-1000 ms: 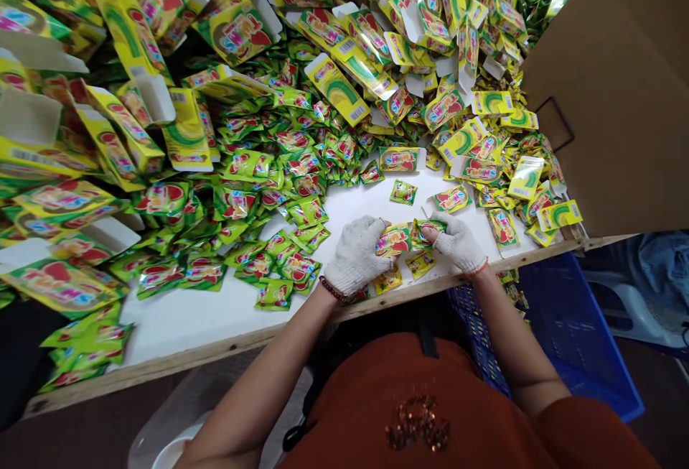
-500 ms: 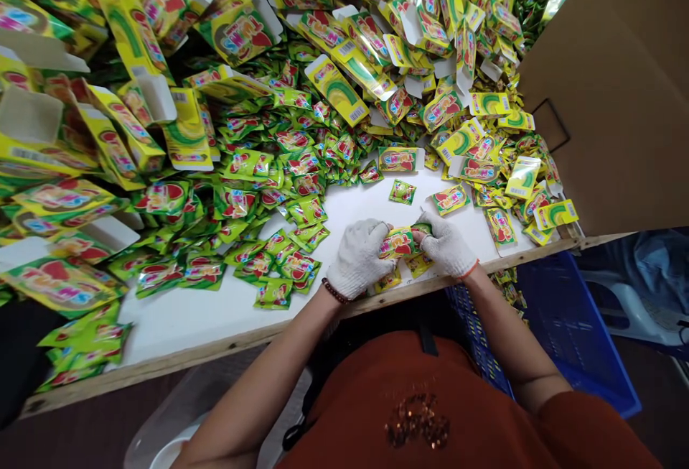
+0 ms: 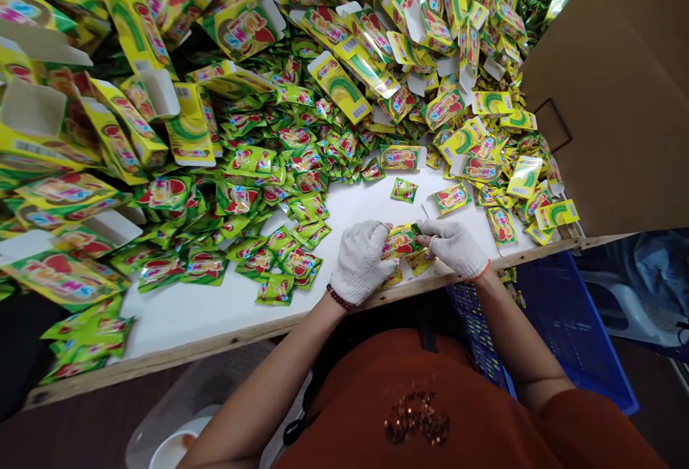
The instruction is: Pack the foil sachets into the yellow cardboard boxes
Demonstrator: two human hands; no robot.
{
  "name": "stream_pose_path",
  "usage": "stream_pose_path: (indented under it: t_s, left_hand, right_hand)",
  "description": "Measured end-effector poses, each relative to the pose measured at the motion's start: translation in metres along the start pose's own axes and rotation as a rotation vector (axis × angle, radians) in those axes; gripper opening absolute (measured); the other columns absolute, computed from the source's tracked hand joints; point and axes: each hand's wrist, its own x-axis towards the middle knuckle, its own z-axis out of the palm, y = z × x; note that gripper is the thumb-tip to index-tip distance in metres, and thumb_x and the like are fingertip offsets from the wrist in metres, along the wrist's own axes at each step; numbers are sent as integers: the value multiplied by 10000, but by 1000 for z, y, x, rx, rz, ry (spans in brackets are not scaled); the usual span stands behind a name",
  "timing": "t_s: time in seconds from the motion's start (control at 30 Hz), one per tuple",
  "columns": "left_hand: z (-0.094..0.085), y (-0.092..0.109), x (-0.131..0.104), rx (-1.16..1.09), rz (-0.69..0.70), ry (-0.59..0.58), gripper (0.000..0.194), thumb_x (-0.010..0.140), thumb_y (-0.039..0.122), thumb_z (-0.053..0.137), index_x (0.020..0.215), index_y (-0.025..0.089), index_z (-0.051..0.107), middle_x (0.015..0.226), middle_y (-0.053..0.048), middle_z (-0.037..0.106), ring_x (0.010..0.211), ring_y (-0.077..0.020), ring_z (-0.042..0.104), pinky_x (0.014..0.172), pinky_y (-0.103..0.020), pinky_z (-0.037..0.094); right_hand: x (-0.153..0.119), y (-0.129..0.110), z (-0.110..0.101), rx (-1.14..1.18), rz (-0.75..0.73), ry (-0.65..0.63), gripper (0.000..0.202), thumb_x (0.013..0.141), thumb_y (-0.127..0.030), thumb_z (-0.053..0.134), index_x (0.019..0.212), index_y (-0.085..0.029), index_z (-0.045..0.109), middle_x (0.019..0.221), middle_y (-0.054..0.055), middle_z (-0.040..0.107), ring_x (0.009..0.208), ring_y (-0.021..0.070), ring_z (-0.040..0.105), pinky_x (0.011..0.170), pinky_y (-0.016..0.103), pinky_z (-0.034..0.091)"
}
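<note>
My left hand (image 3: 362,259), in a white knitted glove with bare fingertips, is closed around a small yellow-and-green candy box (image 3: 401,241) near the table's front edge. My right hand (image 3: 453,246), gloved alike, pinches at the box's right end. A sliver of a green candy packet (image 3: 416,228) shows there by its fingertips; the rest is hidden. Just beyond the hands lie a single green packet (image 3: 403,189) and a candy box with an open flap (image 3: 451,198). Some yellow packets (image 3: 420,261) lie below the held box, partly covered by the hands.
Green candy packets (image 3: 250,160) heap across the table's left and middle. Open candy boxes (image 3: 242,27) pile behind and left. More boxes and packets crowd the right, beside a large brown carton (image 3: 608,95). A blue crate (image 3: 581,332) stands below the wooden table edge (image 3: 231,340).
The green packet at the box's right end shows less than before. My right hand has shifted slightly right and its fingers press closer to the box end. My left hand keeps its hold.
</note>
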Motion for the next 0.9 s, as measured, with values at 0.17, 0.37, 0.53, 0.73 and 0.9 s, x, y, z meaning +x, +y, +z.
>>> stream_pose_path:
  t_s: [0.17,0.37,0.53,0.73,0.9]
  left_hand:
    - [1,3,-3,-78,-18,94,455,756,361,663,1136,120,603,1055,-157,635,994,-306,580,849,-411,438]
    - [-10,13,3,-276,-83,-87,308,870,408,562,1048,163,623,995,-118,662,959,-286,601,842,-414,447]
    - [-2,6,-1,-913,-317,-12,361,866,293,564,1208,189,518,1174,-101,656,1033,-218,641,903,-371,508]
    - [11,10,-15,-1284,-599,89,545,731,325,741,1159,195,430,1026,-98,704,891,-215,704,799,-368,581]
    - [12,8,-22,-1230,-554,52,464,752,403,715,1111,168,540,1089,-115,700,945,-228,694,852,-394,575]
  right_hand:
    - [-11,-4,5,263,171,-276,313,840,-461,535,851,-170,651,464,-50,504,389,107,482,417,214,344]
    - [-1,-7,15,-2,-51,-180,184,838,-273,521,767,-186,667,642,-10,627,599,130,556,611,249,457]
    - [6,4,23,-77,-279,120,121,839,-215,541,863,-207,659,928,59,667,832,189,595,807,330,488]
    - [-2,26,49,310,-87,244,306,816,-391,640,1035,-203,541,925,49,640,764,165,606,716,305,519]
    - [-7,35,57,306,-107,225,335,814,-413,634,1060,-198,561,914,45,647,809,168,605,756,303,515]
